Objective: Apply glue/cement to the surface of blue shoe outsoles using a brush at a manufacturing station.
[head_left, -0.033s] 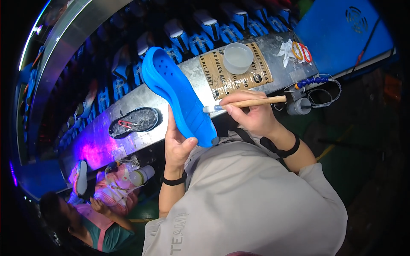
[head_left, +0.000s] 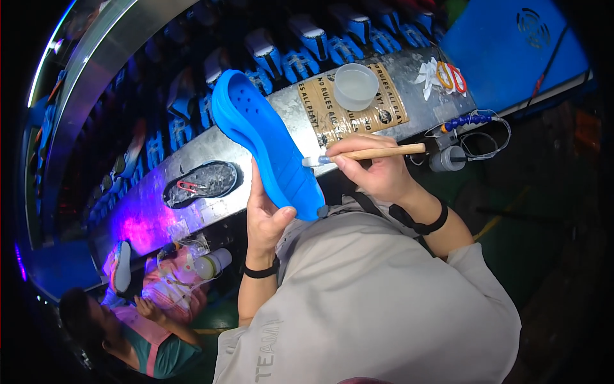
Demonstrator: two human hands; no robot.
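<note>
A blue shoe sole with raised side walls is tilted up in front of me, its inner face showing. My left hand grips its near end from the left, thumb on the rim, other fingers mostly hidden behind. A brush with a wooden handle is pinched in my right hand. Its pale bristles meet the sole's right edge, about midway along the near half. Beyond my right hand, a translucent cup of cloudy liquid stands on a printed brown sheet.
The metal bench runs across in front. On it are a dark oval tray with a red clip and orange-handled scissors by crumpled tissue. Behind, a rack carries several shoes. A co-worker sits at lower left near a shoe.
My right hand and the brush have shifted very slightly left, the bristles coming onto the sole's edge. The sole and my left hand stay put.
</note>
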